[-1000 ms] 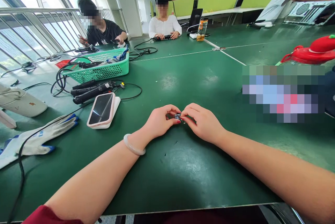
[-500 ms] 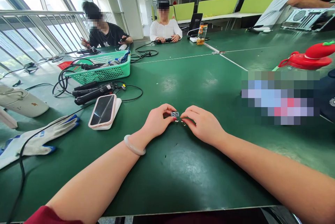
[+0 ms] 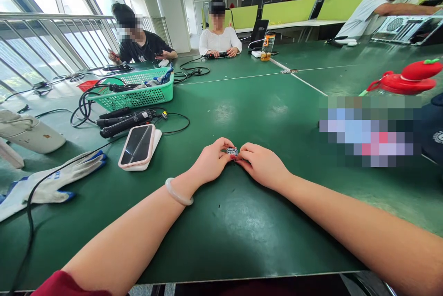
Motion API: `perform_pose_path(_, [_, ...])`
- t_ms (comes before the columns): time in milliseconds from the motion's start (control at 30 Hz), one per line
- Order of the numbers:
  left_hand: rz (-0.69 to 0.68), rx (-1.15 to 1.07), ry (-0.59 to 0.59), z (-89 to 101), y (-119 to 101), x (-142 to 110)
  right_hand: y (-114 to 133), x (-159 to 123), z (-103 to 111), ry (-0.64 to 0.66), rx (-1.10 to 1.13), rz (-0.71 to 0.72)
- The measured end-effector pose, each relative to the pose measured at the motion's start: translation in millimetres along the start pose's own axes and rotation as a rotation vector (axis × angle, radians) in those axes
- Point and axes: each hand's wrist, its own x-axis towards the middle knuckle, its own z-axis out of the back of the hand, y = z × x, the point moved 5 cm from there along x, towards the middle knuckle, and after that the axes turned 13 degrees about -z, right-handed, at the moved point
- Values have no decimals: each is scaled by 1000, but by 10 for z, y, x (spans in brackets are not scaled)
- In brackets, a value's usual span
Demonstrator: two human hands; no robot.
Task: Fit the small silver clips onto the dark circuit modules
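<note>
Over the green table [image 3: 263,222], just left of the right hand's fingertips, is a small rectangular dark-and-white patterned piece [image 3: 232,151] that looks like a circuit board. My left hand [image 3: 212,161] pinches it between thumb and fingers at its left side. My right hand [image 3: 260,164] is closed too, its fingertips up against the right edge of the piece. What those fingertips pinch is hidden now; the earlier frame shows a tiny pale piece between them. Both hands rest low, close to the tabletop.
To the left lie a phone [image 3: 138,146], black handled devices [image 3: 128,123] with cables, a work glove [image 3: 55,178] and a green basket [image 3: 134,95]. A red-lidded container [image 3: 401,81] stands at the right. Several people sit or lean around the table.
My right hand has moved left, so its fingertips now meet the patterned piece. The tiny pale piece has gone out of sight. My left hand has barely moved.
</note>
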Motion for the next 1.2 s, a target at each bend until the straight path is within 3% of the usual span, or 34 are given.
perform_pose_path(267, [89, -165, -33, -25, 89, 0, -1, -5, 7, 28, -36, -5])
perform_pose_path(633, [64, -115, -46, -4, 83, 0, 18, -8, 24, 40, 1, 3])
perform_pose_path(900, [30, -89, -5, -19, -7, 2, -27, -46, 195, -117, 314, 3])
perform_pose_path(1200, [-35, 39, 81, -45, -85, -20, -41, -50, 205, -137, 355, -24])
